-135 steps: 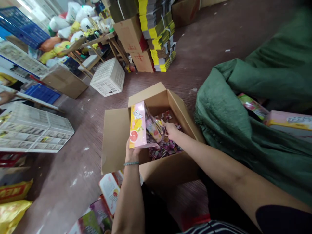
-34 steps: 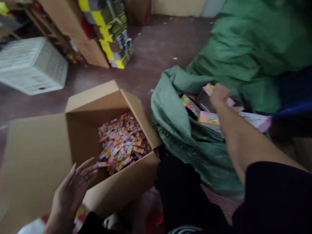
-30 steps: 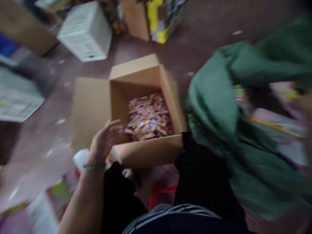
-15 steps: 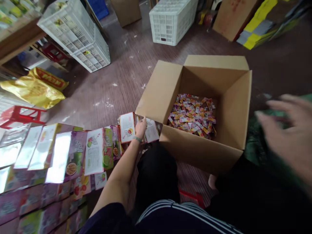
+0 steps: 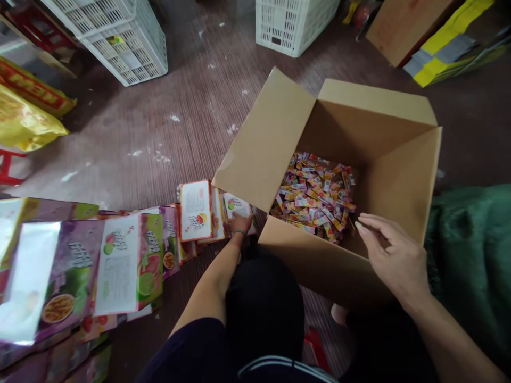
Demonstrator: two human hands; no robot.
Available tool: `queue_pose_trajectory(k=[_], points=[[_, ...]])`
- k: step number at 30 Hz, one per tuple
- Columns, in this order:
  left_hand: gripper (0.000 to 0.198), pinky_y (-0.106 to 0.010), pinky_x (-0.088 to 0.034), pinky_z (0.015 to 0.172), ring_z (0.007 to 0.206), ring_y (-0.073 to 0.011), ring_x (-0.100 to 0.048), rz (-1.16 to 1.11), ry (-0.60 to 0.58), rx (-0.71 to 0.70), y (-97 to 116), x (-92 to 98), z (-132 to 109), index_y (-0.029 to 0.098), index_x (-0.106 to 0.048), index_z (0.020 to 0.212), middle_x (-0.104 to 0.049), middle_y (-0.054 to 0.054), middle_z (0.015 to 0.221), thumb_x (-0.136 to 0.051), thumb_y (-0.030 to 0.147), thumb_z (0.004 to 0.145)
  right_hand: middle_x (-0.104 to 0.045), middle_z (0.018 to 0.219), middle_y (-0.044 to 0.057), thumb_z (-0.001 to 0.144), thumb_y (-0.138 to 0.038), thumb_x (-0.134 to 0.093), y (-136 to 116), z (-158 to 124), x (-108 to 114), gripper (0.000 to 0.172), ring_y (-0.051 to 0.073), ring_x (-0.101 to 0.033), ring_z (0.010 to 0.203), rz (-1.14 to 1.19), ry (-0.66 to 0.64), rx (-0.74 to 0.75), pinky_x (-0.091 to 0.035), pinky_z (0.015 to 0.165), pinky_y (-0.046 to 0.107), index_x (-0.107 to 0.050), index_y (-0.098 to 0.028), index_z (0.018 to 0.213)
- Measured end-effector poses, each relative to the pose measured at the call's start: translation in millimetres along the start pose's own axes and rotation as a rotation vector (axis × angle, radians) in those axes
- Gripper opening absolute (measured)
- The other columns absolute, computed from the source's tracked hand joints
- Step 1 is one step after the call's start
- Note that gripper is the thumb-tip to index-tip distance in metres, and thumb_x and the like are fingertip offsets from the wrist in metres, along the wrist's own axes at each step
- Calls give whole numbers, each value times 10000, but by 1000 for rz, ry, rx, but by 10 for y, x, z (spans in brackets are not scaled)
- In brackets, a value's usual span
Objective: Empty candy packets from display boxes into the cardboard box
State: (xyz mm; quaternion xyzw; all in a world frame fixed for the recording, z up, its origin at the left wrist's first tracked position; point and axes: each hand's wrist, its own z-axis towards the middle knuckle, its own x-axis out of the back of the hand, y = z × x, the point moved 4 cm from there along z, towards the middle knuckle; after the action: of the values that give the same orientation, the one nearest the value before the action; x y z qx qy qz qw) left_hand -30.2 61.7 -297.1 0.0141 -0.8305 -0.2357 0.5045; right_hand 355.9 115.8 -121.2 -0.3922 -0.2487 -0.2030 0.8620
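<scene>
Inside the open cardboard box (image 5: 403, 175) on the floor (image 5: 191, 149) lie small sachets (image 5: 315, 197), the right hand (image 5: 395, 258) over the box's near side, its grip narrowly parted, while the left hand (image 5: 239, 223), its grip unclear, touches a printed carton (image 5: 235, 202) beside the flap (image 5: 267, 138), with green cloth (image 5: 471, 255) at right and white crates (image 5: 297, 26) beyond.

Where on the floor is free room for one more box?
The widest bare floor, only flecked white, lies between the white crates, the yellow bag and the row of printed boxes. It is crowded beside the carton: boxes left, green cloth right.
</scene>
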Motion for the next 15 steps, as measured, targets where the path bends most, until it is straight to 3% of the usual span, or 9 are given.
queue_pose_trajectory(k=[4, 7, 10, 15], points=[[1240, -556, -412, 1064, 1407, -507, -423, 124, 65, 121, -68, -267, 78, 73, -208, 1648, -390, -371, 1539, -795, 676, 737, -753, 1104, 81, 1099, -346, -589, -123, 4, -7, 221, 232, -748, 975, -2, -101, 74, -627, 875, 333, -729, -175, 1103], [1216, -496, -440, 1015, 1377, -477, -450, 202, 98, 96, -109, -359, 118, 132, -207, 1665, -405, -316, 1533, -756, 731, 760, -751, 1117, 71, 1103, -328, -585, -123, -15, 2, 197, 227, -746, 990, -8, -132, 73, -625, 850, 313, -722, -187, 1098], [1256, -495, -468, 963, 1316, -471, -494, 266, 137, 93, -164, -383, 128, 192, -242, 1672, -418, -296, 1522, -791, 763, 697, -748, 1122, 72, 1110, -338, -572, -84, -32, 9, 209, 228, -744, 997, -20, -157, 71, -623, 786, 294, -716, -187, 1097], [1262, -530, -445, 1032, 1344, -447, -486, 271, 152, 97, -130, -490, 99, 260, -228, 1686, -442, -270, 1498, -809, 752, 680, -744, 1131, 64, 1120, -339, -557, -50, -94, -10, 214, 222, -742, 999, -26, -193, 90, -609, 734, 279, -708, -189, 1103]])
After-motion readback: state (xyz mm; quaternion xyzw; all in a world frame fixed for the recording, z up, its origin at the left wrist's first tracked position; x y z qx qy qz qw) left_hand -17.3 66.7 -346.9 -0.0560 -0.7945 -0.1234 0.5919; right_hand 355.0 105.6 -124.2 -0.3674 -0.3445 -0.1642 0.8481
